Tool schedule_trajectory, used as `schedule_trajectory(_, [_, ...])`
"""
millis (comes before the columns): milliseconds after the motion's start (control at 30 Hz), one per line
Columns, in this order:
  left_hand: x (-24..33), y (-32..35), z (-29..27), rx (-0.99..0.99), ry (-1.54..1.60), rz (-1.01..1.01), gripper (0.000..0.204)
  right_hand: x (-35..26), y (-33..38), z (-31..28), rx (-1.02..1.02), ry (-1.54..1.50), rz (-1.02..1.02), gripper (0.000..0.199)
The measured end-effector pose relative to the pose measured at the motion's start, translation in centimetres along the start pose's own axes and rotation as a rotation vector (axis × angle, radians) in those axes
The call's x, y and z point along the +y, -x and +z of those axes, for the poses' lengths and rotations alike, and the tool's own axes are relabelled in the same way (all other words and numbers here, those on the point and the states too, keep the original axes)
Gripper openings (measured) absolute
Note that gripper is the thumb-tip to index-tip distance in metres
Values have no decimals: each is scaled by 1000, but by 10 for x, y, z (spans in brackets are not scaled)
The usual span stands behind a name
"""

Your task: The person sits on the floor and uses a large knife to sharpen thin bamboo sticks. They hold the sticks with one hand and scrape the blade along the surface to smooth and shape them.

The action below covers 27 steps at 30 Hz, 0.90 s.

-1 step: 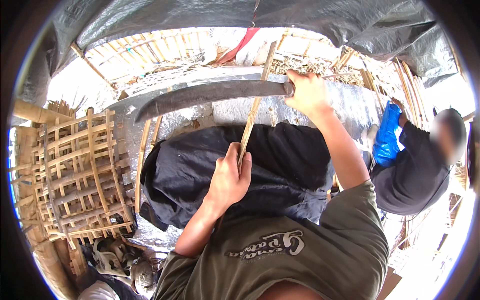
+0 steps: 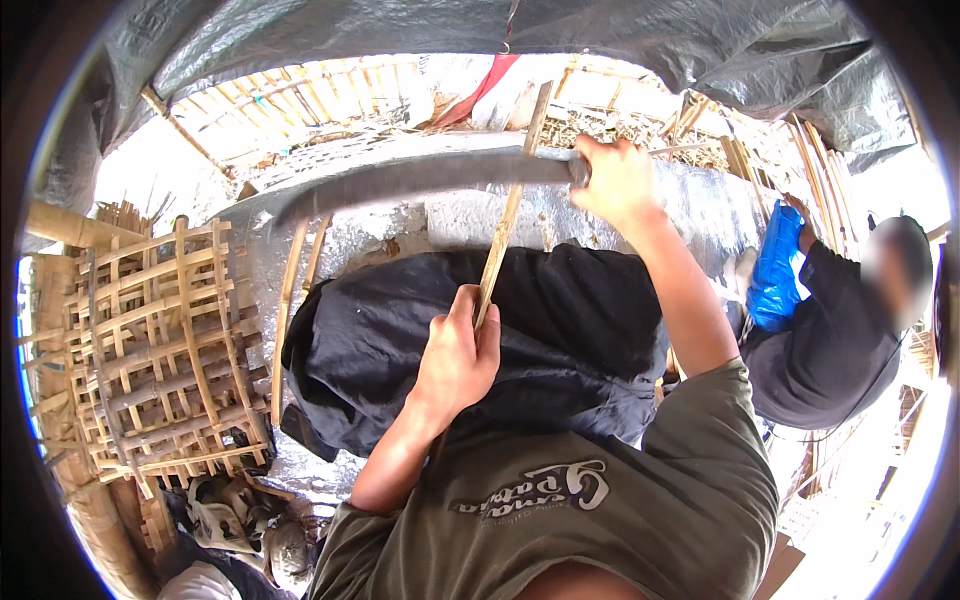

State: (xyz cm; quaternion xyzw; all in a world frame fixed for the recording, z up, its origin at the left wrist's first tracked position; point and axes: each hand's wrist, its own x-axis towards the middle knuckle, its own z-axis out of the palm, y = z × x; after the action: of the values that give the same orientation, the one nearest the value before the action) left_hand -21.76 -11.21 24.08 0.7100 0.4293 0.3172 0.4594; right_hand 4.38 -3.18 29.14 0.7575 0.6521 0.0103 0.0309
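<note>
My left hand [image 2: 455,360] is shut on the lower part of a thin bamboo strip [image 2: 505,225] that stands nearly upright in front of me, its top reaching toward the far side. My right hand [image 2: 615,180] grips the handle of a long curved grey blade [image 2: 420,178]. The blade stretches left from that hand and crosses the strip near its upper part. A dark cloth [image 2: 570,320] lies over my lap beneath both hands.
A woven bamboo lattice panel [image 2: 150,350] lies at my left. Loose bamboo strips [image 2: 288,310] rest on a silvery ground sheet [image 2: 350,245]. Another person in a dark shirt [image 2: 830,340] sits at my right beside a blue bag [image 2: 775,265]. A grey tarpaulin [image 2: 600,35] hangs overhead.
</note>
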Motion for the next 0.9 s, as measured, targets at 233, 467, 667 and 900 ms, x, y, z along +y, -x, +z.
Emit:
schedule_trajectory(233, [-13, -20, 2, 1, -2, 18, 14, 22, -27, 20, 95, 86, 65, 43])
schedule_trajectory(467, [-4, -17, 2, 4, -16, -6, 13, 0, 0, 20, -5, 50, -103, 38])
schedule_trajectory(667, [-8, -12, 5, 0, -28, 9, 13, 34, -19, 18, 113, 77, 116, 38])
schedule_trajectory(900, [-3, -4, 5, -12, -5, -8, 14, 14, -3, 20, 224, 38, -48, 24])
